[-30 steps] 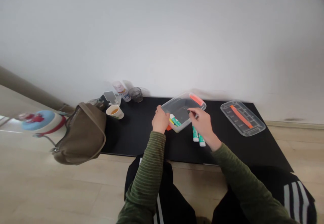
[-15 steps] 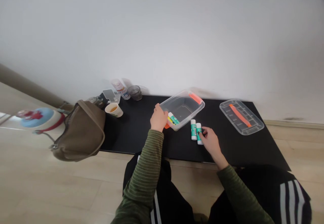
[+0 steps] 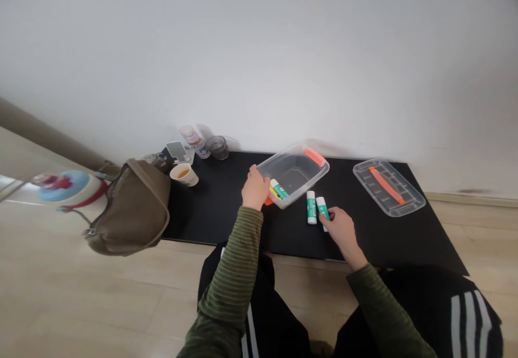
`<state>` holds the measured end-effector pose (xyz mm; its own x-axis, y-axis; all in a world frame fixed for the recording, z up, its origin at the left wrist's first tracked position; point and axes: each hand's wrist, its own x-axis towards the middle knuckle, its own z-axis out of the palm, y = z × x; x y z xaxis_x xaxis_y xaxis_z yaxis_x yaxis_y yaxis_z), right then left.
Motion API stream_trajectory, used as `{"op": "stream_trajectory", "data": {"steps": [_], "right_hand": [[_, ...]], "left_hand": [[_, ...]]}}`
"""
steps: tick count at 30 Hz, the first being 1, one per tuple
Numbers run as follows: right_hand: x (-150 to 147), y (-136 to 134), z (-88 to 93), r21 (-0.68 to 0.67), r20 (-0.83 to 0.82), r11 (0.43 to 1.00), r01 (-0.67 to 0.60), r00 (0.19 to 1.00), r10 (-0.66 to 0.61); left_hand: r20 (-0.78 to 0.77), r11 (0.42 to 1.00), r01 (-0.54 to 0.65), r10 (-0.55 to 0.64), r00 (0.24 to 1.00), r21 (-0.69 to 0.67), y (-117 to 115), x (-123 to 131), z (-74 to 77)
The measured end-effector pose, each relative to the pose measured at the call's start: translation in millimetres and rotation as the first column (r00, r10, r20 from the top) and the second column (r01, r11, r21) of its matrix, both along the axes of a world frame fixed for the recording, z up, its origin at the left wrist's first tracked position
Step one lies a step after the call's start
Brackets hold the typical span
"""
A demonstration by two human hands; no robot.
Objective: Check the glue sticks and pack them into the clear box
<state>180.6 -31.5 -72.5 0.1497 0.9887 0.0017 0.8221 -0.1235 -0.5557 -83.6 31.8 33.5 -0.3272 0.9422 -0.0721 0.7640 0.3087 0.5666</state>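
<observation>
My left hand [image 3: 256, 187] grips the left end of a clear plastic box [image 3: 298, 186] with orange latches. Inside the box, beside that hand, lie a green-and-white glue stick [image 3: 279, 188] and something yellow, partly hidden by my fingers. My right hand [image 3: 342, 231] is closed on a glue stick [image 3: 321, 207], thumb and fingers around its lower part. That stick is tilted, its white cap pointing away from me. Just left of it, a second glue stick [image 3: 311, 207] lies on the black table [image 3: 226, 212], apart from my fingers.
The box's clear lid [image 3: 408, 196] with an orange handle lies on the right. At the left stand a paper cup [image 3: 190, 179] with amber liquid, a dark glass [image 3: 217, 147], a bottle [image 3: 196, 141], a phone stand [image 3: 178, 152] and a brown bag [image 3: 137, 212].
My right hand has tilted its glue stick and shifted it slightly right, opening a gap from the neighbouring one. My left hand stays at the box.
</observation>
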Motion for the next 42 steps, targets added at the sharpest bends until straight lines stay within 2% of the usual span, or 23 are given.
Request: {"op": "stream_trajectory", "data": {"steps": [2,5,8,11,14,15,17,18,20,22,24,27,33,42], "right_hand": [[3.9,0.2,-0.8,-0.022,-0.032,0.999,0.025,0.999,-0.025],[12.6,1.1,-5.5,-0.063,-0.166,0.994,0.091,0.981,-0.1],[19.2,3.3,-2.9,-0.08,-0.375,0.981,0.176,0.907,-0.193],[16.2,10.6,22.5,0.046,-0.551,0.97,0.237,0.817,-0.173],[0.2,27.7,69.5,0.267,-0.616,0.936,0.231,0.788,-0.019],[-8.0,36.1,86.3,0.33,-0.607,0.924,0.194,0.793,0.05],[-27.9,56.3,115.2,0.395,-0.511,0.919,0.007,0.833,0.213],[-39.2,67.5,125.7,0.385,-0.436,0.918,-0.093,0.859,0.269],[-62.4,90.0,136.7,0.275,-0.248,0.924,-0.264,0.909,0.334],[-83.6,109.2,136.1,0.104,-0.034,0.922,-0.374,0.925,0.379],[-99.6,122.0,129.0,-0.064,0.144,0.899,-0.433,0.888,0.437],[-111.6,128.5,118.0,-0.227,0.276,0.856,-0.465,0.812,0.514],[-116.0,125.8,112.5,-0.409,0.353,0.817,-0.407,0.755,0.553],[-123.9,135.2,103.1,-0.518,0.362,0.774,-0.363,0.727,0.583]], "left_hand": [[-0.004,1.0,-0.002,0.002,1.0,0.003,-0.2,0.2,0.3],[-0.007,1.0,-0.007,0.007,1.0,-0.001,-0.8,0.9,1.8],[-0.008,1.0,-0.01,0.01,1.0,-0.012,-1.4,1.9,3.5],[-0.019,1.0,-0.017,0.017,1.0,-0.013,-1.6,2.7,4.3],[-0.034,0.999,-0.027,0.027,0.999,-0.024,-1.8,3.1,5.2],[-0.036,0.999,-0.027,0.026,0.999,-0.028,-2.0,3.2,5.6],[-0.037,0.999,-0.024,0.023,0.999,-0.031,-2.5,3.6,6.3],[-0.037,0.999,-0.023,0.022,0.999,-0.029,-2.9,3.9,6.4],[-0.049,1.0,-0.023,0.022,0.999,-0.02,-3.5,4.4,6.3],[-0.071,1.0,-0.023,0.022,0.997,-0.015,-3.8,4.8,5.6],[-0.083,1.0,-0.02,0.018,0.996,-0.019,-3.7,5.1,5.0],[-0.082,0.999,-0.021,0.019,0.996,-0.031,-3.6,5.6,5.4],[-0.083,0.999,-0.026,0.023,0.996,-0.04,-5.5,6.8,9.7],[-0.047,0.999,-0.026,0.024,0.999,-0.046,-4.1,4.5,6.6]]}}
